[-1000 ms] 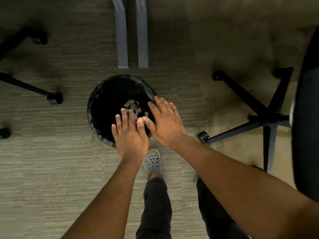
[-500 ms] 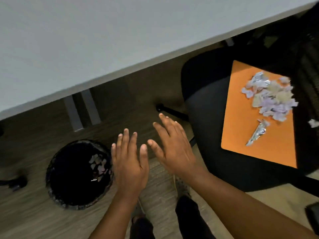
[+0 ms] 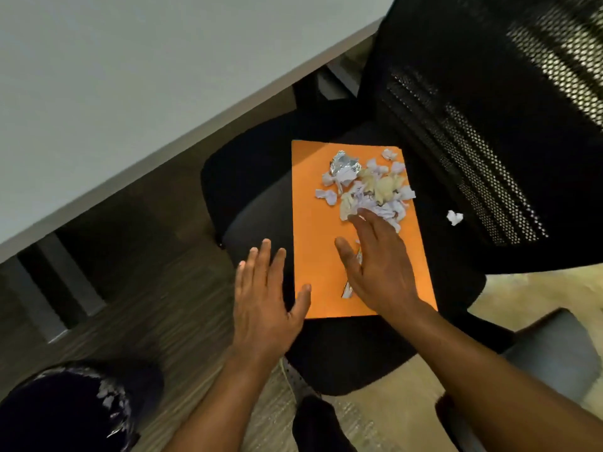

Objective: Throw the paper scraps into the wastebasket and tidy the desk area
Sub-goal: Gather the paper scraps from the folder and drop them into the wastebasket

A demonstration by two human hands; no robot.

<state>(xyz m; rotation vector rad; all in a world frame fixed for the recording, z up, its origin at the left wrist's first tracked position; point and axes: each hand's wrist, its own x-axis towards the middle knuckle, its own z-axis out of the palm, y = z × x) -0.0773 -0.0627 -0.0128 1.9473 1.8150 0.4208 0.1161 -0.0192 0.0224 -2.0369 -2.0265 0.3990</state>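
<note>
A pile of crumpled paper scraps (image 3: 368, 185) lies on an orange folder (image 3: 318, 230) that rests on the black office chair seat (image 3: 254, 187). My right hand (image 3: 375, 265) is flat and open over the folder, fingertips touching the near edge of the pile; a foil scrap (image 3: 347, 290) pokes out under it. My left hand (image 3: 266, 298) is open with fingers spread, its thumb at the folder's near left corner. One loose white scrap (image 3: 454, 217) sits on the seat right of the folder. The black wastebasket (image 3: 65, 415) with some scraps inside stands at bottom left.
A grey desk top (image 3: 114, 76) fills the upper left, with its grey legs (image 3: 58, 288) below. The chair's mesh backrest (image 3: 489, 125) rises at the right. Striped carpet (image 3: 163, 321) covers the floor. My dark trouser leg (image 3: 319, 425) shows at the bottom.
My view swung up and right from the wastebasket to the chair. Both open hands moved from above the basket to the orange folder, the right one reaching the scrap pile.
</note>
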